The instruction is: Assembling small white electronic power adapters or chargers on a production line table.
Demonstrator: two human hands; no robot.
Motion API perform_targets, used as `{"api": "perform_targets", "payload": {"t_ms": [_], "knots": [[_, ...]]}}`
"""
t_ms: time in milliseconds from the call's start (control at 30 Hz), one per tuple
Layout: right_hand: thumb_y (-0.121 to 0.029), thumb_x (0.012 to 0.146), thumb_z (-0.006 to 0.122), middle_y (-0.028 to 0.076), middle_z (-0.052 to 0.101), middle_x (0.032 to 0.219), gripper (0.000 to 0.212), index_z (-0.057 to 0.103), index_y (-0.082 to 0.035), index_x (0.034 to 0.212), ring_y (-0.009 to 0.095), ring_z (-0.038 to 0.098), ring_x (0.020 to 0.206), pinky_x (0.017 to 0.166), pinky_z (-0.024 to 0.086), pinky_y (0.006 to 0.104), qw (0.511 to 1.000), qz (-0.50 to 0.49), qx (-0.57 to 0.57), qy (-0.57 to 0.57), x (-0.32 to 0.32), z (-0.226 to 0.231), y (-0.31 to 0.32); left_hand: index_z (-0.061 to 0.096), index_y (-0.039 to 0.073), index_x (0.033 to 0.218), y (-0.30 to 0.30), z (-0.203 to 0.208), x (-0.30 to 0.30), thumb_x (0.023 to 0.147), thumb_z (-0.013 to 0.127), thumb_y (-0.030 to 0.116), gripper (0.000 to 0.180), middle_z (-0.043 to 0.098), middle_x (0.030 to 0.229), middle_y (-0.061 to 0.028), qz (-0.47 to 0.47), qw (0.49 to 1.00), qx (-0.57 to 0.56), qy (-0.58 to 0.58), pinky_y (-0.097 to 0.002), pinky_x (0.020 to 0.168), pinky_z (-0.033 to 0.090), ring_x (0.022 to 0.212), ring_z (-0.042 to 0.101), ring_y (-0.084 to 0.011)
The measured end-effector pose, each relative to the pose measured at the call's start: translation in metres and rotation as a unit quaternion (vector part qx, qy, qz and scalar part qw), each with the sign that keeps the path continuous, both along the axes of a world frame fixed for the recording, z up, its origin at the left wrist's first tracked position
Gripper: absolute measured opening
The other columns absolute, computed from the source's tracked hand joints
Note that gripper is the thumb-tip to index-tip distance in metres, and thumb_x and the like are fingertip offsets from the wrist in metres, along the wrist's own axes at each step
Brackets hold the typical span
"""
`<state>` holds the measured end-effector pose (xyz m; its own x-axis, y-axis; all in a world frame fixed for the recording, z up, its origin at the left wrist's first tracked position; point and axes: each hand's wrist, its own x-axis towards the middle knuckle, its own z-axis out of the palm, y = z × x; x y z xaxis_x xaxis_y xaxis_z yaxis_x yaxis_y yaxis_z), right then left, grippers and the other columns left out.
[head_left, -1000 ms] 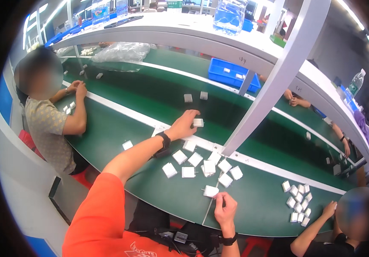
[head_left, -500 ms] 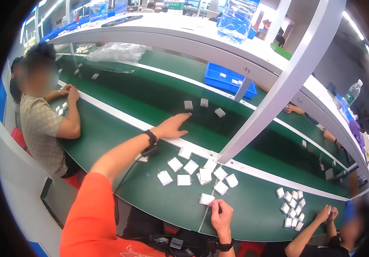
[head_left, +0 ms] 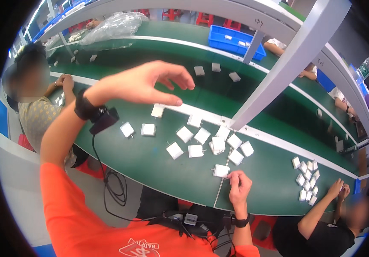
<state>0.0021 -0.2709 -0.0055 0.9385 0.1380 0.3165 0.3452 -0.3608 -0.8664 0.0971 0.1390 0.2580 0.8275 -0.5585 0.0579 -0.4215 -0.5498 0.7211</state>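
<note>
Far left, a seated co-worker [head_left: 43, 124] in a patterned shirt, hands together over the bench edge. Next, the left hand [head_left: 150, 83], black wristband [head_left: 86, 105] at its wrist: raised over the bench, fingers spread and curved, nothing in its grasp. Two pale blocks [head_left: 148, 129] lie below its wrist; another [head_left: 158, 111] sits near the white rail, just below the thumb in view. Rightward on the green bench [head_left: 270, 188], between the hands, a loose cluster of white blocks [head_left: 202, 135], some touching or overlapping, several with thin metal pins. Beyond the rail, three more blocks [head_left: 216, 67] on the dark green strip; behind them a blue tray [head_left: 216, 46]. Nearest the wearer, one white block [head_left: 221, 170] lies at the fingertips of the right hand [head_left: 240, 188], well apart from the left. Right thumb and fingers are drawn together at that block's right edge; cannot tell whether they grip it. Farther right, a separate group of blocks [head_left: 307, 174], then another seated co-worker [head_left: 321, 229] in black, hands raised near the bench edge.
</note>
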Motion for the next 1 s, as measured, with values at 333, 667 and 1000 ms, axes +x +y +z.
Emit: {"api": "perform_targets", "payload": {"t_ms": [333,667,1000], "knots": [[-0.010,0.110,0.062,0.007,0.072,0.078,0.024,0.074,0.002,0.093,0.013,0.058,0.065,0.061,0.045,0.0314,0.999,-0.008,0.040,0.010,0.000,0.001,0.003,0.071,0.003,0.133,0.003,-0.123,0.110,0.094,0.081,0.022,0.044,0.076,0.132,-0.0140,0.087,0.988,0.100,-0.079,-0.0425,0.099,0.061,0.118,0.072,-0.0277],[-0.011,0.109,0.065,0.007,0.071,0.076,0.024,0.076,0.002,0.092,0.015,0.065,0.068,0.065,0.048,0.0319,1.000,-0.011,0.023,0.011,-0.004,-0.005,0.007,0.053,0.025,0.165,-0.034,-0.239,0.234,0.092,0.066,-0.001,0.078,0.050,0.169,-0.0140,0.186,0.897,0.272,-0.293,-0.0530,0.111,0.056,0.144,0.059,-0.0374],[-0.009,0.108,0.069,0.011,0.078,0.082,0.017,0.076,0.002,0.096,0.017,0.068,0.067,0.065,0.052,0.0323,0.999,0.014,0.009,0.032,0.000,0.006,0.006,0.076,0.012,0.130,-0.001,-0.223,0.248,0.092,0.080,0.018,0.039,0.059,0.149,-0.0121,0.172,0.952,0.194,-0.162,-0.0484,0.111,0.055,0.134,0.062,-0.0362]]}}
